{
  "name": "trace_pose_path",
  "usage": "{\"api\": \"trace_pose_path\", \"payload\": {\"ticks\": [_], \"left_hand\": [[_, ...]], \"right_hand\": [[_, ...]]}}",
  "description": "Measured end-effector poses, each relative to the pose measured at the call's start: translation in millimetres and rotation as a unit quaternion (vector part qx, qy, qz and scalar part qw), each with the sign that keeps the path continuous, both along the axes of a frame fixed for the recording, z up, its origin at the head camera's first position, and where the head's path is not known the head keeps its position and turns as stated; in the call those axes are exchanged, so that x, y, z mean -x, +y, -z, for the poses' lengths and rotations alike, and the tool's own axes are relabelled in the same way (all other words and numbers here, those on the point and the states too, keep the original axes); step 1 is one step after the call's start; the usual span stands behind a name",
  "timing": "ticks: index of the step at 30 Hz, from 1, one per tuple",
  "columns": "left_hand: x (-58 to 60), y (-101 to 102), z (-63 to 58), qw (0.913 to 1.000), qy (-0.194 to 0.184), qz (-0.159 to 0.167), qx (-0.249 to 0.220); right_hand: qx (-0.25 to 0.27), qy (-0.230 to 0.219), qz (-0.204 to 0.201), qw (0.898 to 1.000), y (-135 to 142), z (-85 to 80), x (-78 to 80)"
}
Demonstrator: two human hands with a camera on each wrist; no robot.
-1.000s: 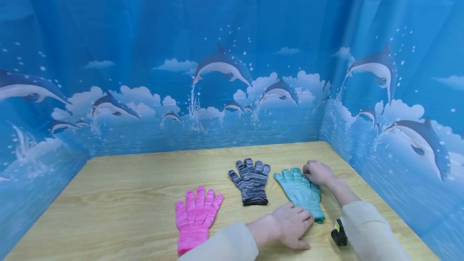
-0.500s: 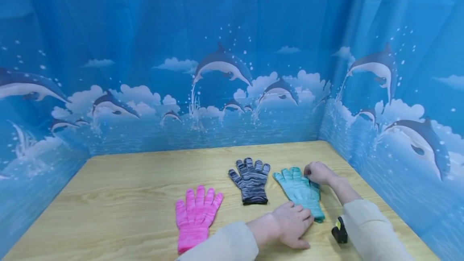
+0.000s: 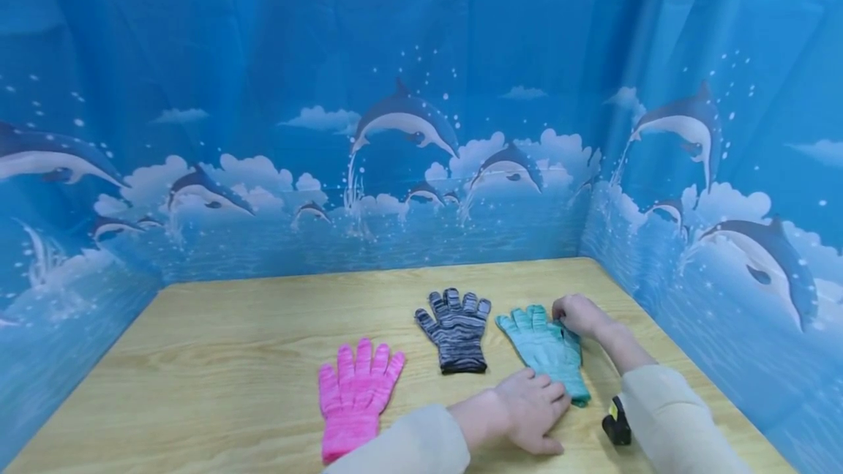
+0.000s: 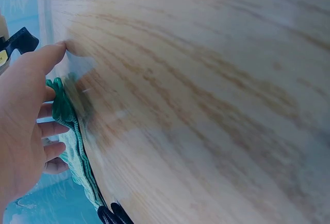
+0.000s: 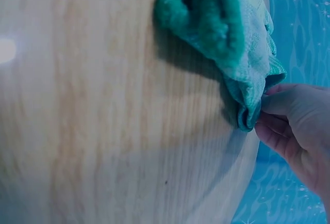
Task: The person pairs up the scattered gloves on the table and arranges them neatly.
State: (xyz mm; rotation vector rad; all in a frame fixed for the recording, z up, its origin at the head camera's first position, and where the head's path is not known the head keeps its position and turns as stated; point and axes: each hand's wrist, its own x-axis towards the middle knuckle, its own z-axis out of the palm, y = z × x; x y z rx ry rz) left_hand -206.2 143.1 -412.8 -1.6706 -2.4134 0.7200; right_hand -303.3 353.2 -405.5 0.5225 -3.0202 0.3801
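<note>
A teal knit glove (image 3: 545,348) lies palm-flat on the table's right side, its fingers pointing away from me. My right hand (image 3: 581,314) pinches its right edge, at the thumb part; the right wrist view shows thumb and fingertips (image 5: 266,105) meeting on the cloth. At the cuff, my left hand (image 3: 532,409) rests with fingers extended and touching the glove, thumb spread on the tabletop. In the left wrist view the green cuff (image 4: 63,102) is beside those fingers. The glove's thumb is partly hidden by my right hand.
A black-and-grey striped glove (image 3: 459,331) lies left of the teal one, and a pink glove (image 3: 358,397) farther left and nearer. Beside the right sleeve is a small black object (image 3: 616,426) with a yellow label. Dolphin-printed blue curtains (image 3: 316,123) enclose the wooden table (image 3: 217,357).
Over the last second my right hand has shifted very slightly to the right at the teal glove's edge. The left hand and the other gloves have stayed in place.
</note>
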Motion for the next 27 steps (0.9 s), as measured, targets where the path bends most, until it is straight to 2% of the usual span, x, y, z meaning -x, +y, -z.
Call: {"api": "trace_pose_path", "payload": {"ticks": [8, 14, 20, 27], "left_hand": [[-1.0, -0.1, 1.7, 0.9998, 0.019, 0.002, -0.010], [-1.3, 1.5, 2.4, 1.0000, 0.003, -0.001, -0.005], [0.0, 1.5, 1.9, 1.0000, 0.004, 0.000, -0.005], [0.5, 2.2, 1.1, 1.0000, 0.002, -0.002, -0.001]], "right_hand": [[-0.029, -0.006, 0.007, 1.000, -4.5, -2.0, 2.5], [-0.027, -0.020, 0.020, 0.999, -2.7, 2.9, 5.1], [-0.017, -0.045, 0.026, 0.998, -1.9, 5.5, 7.0], [-0.015, -0.033, 0.003, 0.999, -1.1, 2.0, 5.0]]}}
